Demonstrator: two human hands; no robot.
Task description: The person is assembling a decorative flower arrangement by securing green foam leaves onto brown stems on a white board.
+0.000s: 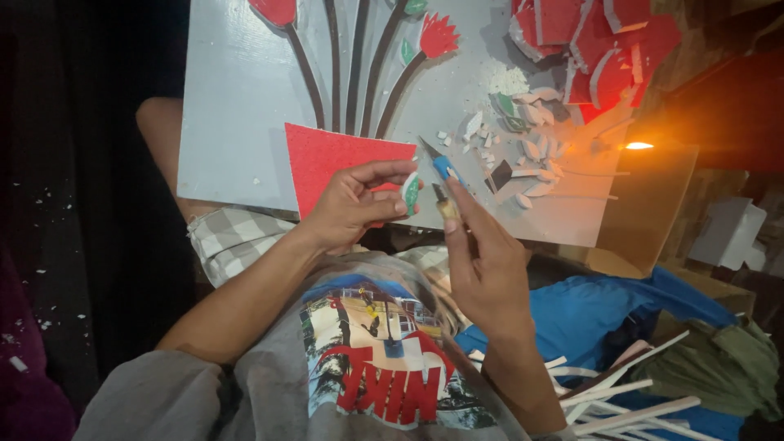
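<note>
Foam is the material all over this one: our left hand (351, 204) has its grip pinched shut on a small green-and-white leaf piece (411, 193), held up close so the craft knife (441, 175) clamped in our right hand (482, 261) can get its tip to the edge. Both hover just over the grey board (237, 98) resting on our lap (red foam vase (335, 159) and dark stems already on it). White offcuts (523, 155) litter the board's right side, with white strips (621, 400) piled by our right elbow.
</note>
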